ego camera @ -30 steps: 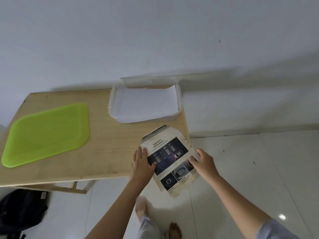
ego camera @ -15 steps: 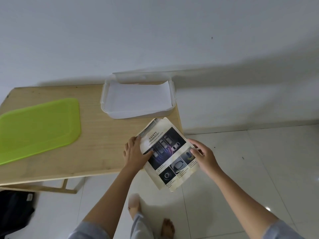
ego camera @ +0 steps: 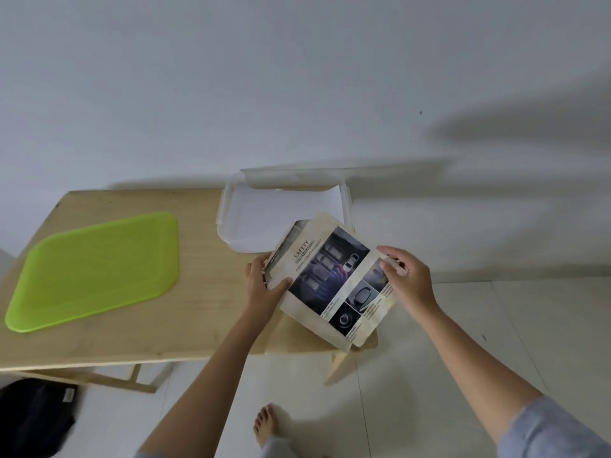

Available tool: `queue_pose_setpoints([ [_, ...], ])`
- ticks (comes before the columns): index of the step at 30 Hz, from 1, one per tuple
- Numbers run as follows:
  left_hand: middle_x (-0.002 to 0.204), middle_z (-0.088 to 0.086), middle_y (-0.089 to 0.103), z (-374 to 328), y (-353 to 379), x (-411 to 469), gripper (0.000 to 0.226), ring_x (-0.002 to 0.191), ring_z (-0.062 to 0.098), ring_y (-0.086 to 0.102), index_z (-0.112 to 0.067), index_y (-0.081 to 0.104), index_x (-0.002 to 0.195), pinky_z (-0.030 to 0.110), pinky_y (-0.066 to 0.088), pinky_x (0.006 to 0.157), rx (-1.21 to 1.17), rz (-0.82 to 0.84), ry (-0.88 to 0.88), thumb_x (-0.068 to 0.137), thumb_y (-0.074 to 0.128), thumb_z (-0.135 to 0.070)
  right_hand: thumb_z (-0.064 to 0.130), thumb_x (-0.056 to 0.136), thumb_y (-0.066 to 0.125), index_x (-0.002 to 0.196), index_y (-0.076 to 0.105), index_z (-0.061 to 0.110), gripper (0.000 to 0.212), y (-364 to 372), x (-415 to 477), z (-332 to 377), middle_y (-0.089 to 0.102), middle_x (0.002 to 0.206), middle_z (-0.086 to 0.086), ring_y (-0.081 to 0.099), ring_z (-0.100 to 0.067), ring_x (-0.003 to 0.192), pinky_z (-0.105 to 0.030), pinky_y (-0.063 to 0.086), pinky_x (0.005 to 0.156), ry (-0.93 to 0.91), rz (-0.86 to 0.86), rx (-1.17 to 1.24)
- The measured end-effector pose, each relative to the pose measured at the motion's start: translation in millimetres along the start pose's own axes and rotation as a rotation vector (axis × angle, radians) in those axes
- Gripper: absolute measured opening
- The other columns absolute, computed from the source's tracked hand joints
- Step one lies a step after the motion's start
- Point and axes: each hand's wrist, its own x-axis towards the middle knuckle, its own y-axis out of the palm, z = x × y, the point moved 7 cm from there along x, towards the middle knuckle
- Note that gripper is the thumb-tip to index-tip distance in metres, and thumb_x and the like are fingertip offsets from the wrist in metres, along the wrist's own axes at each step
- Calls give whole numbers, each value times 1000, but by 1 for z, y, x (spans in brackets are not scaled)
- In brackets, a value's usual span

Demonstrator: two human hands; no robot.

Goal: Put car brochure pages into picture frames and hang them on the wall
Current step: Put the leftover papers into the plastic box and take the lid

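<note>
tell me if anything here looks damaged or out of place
The brochure page, held askew by the left hand and right hand over the right end of the table, has yellowed, blotchy margins, so it looks stained or aged. The green lid lies apart from the clear container.

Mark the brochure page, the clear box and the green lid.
brochure page point(ego camera: 330, 280), head view, on its dark printed photo.
clear box point(ego camera: 221, 216), head view, on its left wall.
green lid point(ego camera: 96, 269), head view, on its flat middle.

The brochure page hides the clear container's near right corner and the tips of the left hand's fingers; its small print is unreadable. The black bag is cut off at the left edge.
</note>
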Motion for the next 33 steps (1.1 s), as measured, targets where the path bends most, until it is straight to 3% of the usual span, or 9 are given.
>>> queue_pose_setpoints([
  [4, 111, 5, 49, -20, -27, 43, 56, 98, 24, 53, -16, 43, 124, 39, 52, 81, -57, -51, 67, 76, 71, -5, 3, 85, 59, 110, 63, 13, 27, 13, 61, 37, 64, 105, -2, 58, -15, 98, -17, 45, 76, -55, -53, -53],
  [8, 105, 1, 51, -26, -44, 96, 60, 89, 22, 57, -21, 40, 127, 36, 53, 75, -41, -30, 37, 77, 70, -7, 1, 84, 57, 110, 64, 13, 29, 42, 125, 66, 64, 106, -5, 60, -19, 97, -36, 51, 85, -88, -52, -83],
  [12, 107, 3, 51, -19, -53, 146, 68, 88, 22, 58, -19, 35, 131, 39, 53, 77, 7, 12, -11, 75, 71, -6, -2, 85, 55, 113, 63, 11, 31, 75, 182, 89, 63, 113, -8, 51, -11, 95, -20, 40, 80, -135, -35, -214],
  [15, 109, 2, 48, -6, -51, 170, 76, 97, 20, 55, -16, 30, 134, 39, 53, 82, 20, 60, -76, 73, 73, -5, -5, 84, 54, 116, 61, 10, 35, 99, 212, 86, 61, 115, -7, 49, -11, 91, -7, 37, 66, -115, 8, -305],
  [17, 112, 4, 48, 7, -47, 182, 82, 104, 22, 54, -15, 24, 137, 41, 52, 88, 5, 108, -131, 72, 74, -4, -6, 83, 54, 116, 61, 11, 37, 114, 226, 79, 60, 115, -7, 53, -16, 93, -8, 38, 72, -107, 24, -337],
  [19, 119, 8, 49, 20, -41, 189, 85, 110, 24, 53, -15, 22, 138, 44, 50, 93, 5, 156, -180, 72, 74, -5, -6, 83, 54, 116, 60, 11, 38, 126, 234, 72, 60, 117, -8, 56, -22, 102, -18, 39, 83, -105, 43, -378],
  [23, 132, 10, 44, 44, -43, 194, 90, 122, 26, 44, -13, 20, 140, 43, 41, 103, 118, 206, -307, 70, 76, -10, -1, 84, 56, 121, 57, 13, 40, 157, 239, 61, 57, 122, -7, 51, -23, 115, -27, 37, 95, -63, 144, -424],
  [29, 129, 10, 33, 55, -40, 196, 73, 120, 25, 41, -10, 30, 133, 36, 40, 100, 295, 242, -370, 74, 73, -12, 3, 82, 63, 133, 47, 14, 54, 178, 233, 34, 45, 135, -5, 40, -21, 127, -21, 27, 99, -38, 260, -486],
  [33, 135, 8, 23, 50, -39, 199, 66, 125, 26, 31, -9, 31, 133, 35, 38, 102, 409, 174, -251, 78, 67, -19, 8, 84, 62, 137, 41, 17, 57, 174, 219, 29, 36, 143, -3, 30, -18, 134, -21, 25, 101, -31, 238, -497],
])
